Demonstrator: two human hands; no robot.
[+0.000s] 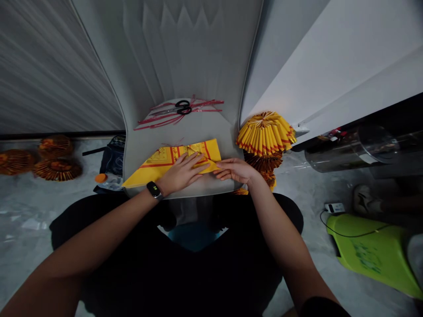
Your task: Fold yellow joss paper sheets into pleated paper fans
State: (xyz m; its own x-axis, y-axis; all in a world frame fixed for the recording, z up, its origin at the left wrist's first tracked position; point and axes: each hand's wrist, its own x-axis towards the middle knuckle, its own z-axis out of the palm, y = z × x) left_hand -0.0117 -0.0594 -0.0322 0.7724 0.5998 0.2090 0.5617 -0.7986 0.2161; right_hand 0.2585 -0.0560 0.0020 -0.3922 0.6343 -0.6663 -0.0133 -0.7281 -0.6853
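Observation:
A yellow paper sheet with red printed lines [155, 164] lies on a grey seat cushion [198, 132] in front of me. My left hand [181, 172], with a dark watch on its wrist, lies flat on the sheet, fingers stretched toward a folded corner. Just to the right, my right hand [235, 170] has its fingers together on the pointed fold at the sheet's right end. Both hands press the paper against the cushion.
Black scissors [181, 107] lie among red strips [172, 115] farther back on the cushion. Folded yellow paper fans [266, 132] are stacked to the right, with more fans [56, 158] on the floor at left. A green stool [373, 253] stands at lower right.

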